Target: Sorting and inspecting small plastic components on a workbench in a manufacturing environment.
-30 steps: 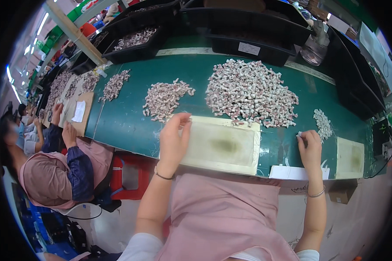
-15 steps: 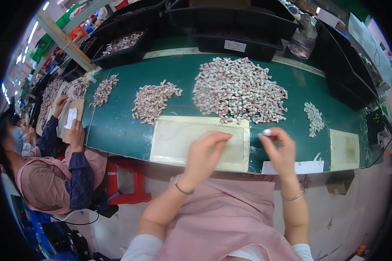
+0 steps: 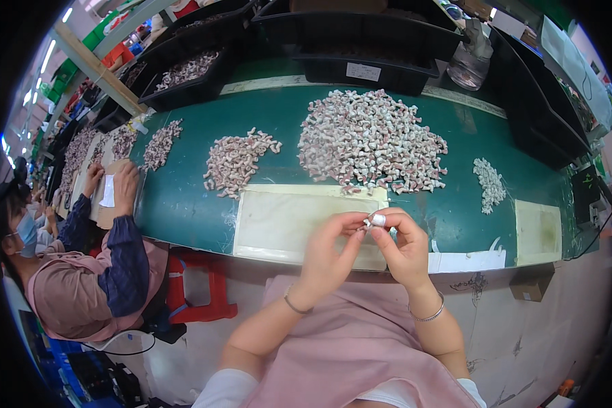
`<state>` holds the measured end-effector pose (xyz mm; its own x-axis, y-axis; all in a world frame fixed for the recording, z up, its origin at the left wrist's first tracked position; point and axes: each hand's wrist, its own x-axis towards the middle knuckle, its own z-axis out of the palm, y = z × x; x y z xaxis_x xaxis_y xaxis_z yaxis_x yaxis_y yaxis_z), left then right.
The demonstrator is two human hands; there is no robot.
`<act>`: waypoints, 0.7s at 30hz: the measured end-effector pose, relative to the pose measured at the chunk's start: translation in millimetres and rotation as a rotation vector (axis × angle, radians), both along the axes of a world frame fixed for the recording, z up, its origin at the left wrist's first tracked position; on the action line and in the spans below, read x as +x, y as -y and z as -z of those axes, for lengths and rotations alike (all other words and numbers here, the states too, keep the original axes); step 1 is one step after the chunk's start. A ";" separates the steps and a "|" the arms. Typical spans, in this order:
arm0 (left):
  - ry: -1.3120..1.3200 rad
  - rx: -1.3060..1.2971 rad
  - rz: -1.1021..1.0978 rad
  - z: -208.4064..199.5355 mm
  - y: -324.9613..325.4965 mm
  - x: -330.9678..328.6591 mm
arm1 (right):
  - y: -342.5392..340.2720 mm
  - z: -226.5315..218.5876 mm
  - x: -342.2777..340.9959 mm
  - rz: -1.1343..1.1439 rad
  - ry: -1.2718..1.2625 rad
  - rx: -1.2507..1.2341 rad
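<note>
My left hand (image 3: 332, 251) and my right hand (image 3: 405, 253) meet over the pale work mat (image 3: 268, 228), both with fingers pinched. Between their fingertips is a small white-and-reddish piece (image 3: 367, 224); its shape is mostly hidden. A white wrap (image 3: 379, 220) shows at my right index fingertip. Beyond the mat lies a large heap of small curved white-and-reddish pieces (image 3: 367, 139). To its left is a smaller heap of similar pieces (image 3: 234, 163), and at the right a little pile of whiter ones (image 3: 488, 185).
Black bins (image 3: 367, 41) line the back of the green table (image 3: 183, 197), with another black bin (image 3: 544, 115) at the right. A clear bottle (image 3: 469, 68) stands at the back. On the left a co-worker (image 3: 92, 279) sits by a red stool (image 3: 200, 292). A second pale mat (image 3: 537, 231) lies far right.
My right hand has moved left to meet my left hand, which has shifted slightly right. Their fingertips now come together on the small piece. The co-worker's hands have shifted upward.
</note>
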<state>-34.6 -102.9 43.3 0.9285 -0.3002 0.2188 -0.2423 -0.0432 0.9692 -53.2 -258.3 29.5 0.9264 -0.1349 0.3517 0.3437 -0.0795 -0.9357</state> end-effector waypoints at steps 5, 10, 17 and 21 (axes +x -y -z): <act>0.038 -0.005 -0.086 -0.5 -3.0 0.2 | -21.2 -7.1 2.2 0.159 0.120 -0.212; 0.022 0.031 -0.212 10.9 -15.3 -13.3 | -36.5 1.6 2.9 0.156 0.209 -0.405; 0.274 0.081 -0.359 18.5 -34.3 -9.6 | -66.1 -10.8 10.4 0.160 0.299 -0.545; 0.314 0.198 -0.427 14.4 -58.2 -17.4 | -77.8 4.4 21.9 -0.040 0.176 -0.433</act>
<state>-52.0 -44.7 28.8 0.8759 0.0241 0.4819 -0.4390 -0.3745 0.8167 -31.2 -180.4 25.1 0.8489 0.0933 0.5202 0.5051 -0.4329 -0.7466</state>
